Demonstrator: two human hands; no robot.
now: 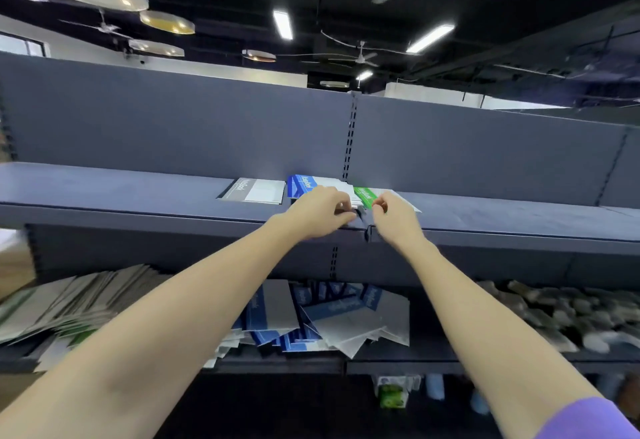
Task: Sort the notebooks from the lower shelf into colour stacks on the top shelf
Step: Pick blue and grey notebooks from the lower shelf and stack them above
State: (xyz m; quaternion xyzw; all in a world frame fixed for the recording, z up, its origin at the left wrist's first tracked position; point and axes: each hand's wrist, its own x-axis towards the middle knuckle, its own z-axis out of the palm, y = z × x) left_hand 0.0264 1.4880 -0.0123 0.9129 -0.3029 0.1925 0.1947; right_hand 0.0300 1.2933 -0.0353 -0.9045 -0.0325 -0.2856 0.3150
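On the top shelf [138, 189] lie a grey notebook [254, 190], a blue notebook [303, 185] and a green notebook [365, 195], side by side. My left hand [317, 211] rests on the near edge of the blue notebook, fingers curled around it. My right hand [393, 218] pinches the near edge of the green notebook. On the lower shelf [398, 357] lies a loose heap of blue and white notebooks [322, 317], partly hidden by my forearms.
A fanned pile of grey notebooks [69, 303] fills the lower shelf's left side, with a green one underneath. Blurred grey items [561, 314] lie at the lower right. A slotted upright [349, 137] divides the shelf back. Small packs [391, 392] stand below.
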